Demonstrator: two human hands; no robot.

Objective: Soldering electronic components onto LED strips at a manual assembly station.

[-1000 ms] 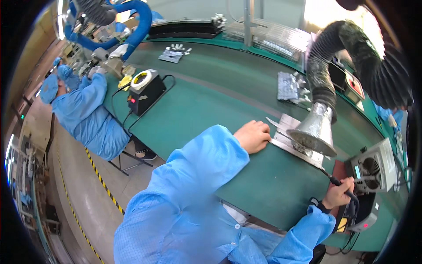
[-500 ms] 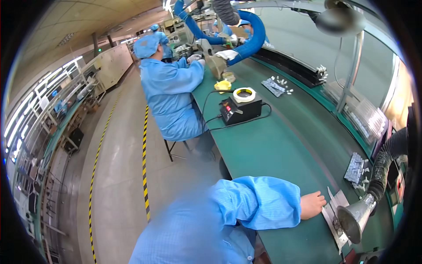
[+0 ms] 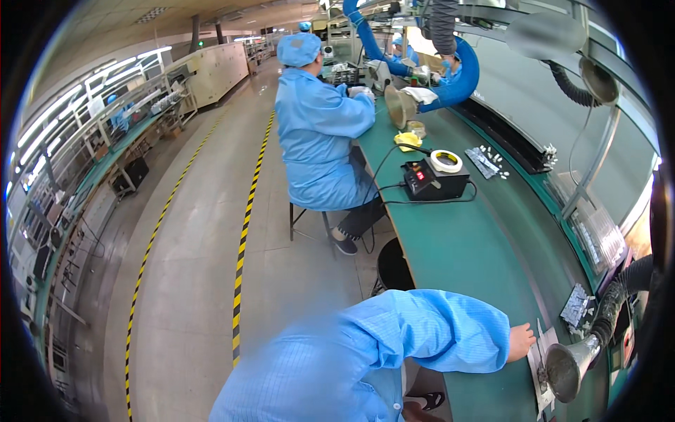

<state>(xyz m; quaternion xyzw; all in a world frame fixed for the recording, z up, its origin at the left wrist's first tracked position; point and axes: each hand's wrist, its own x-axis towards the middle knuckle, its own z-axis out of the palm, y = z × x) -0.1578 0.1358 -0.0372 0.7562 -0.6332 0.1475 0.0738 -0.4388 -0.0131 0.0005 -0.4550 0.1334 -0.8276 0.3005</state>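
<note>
The half-curled left hand (image 3: 521, 342) seemingly steadies the plate (image 3: 537, 371) (grip unclear, right hand unseen); next move likely wants stillness.

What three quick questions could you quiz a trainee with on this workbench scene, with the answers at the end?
1. Multiple choice: what sits on top of the black box? (a) a drinking cup, (b) a white ring, (c) a pair of scissors.
2. True or false: the seated co-worker wears a cap that is red.
3. Open: which of the person's own hands is in view, close to the pale plate beside the metal funnel?

Key: 1. b. 2. False; it is blue. 3. The left hand.
</note>
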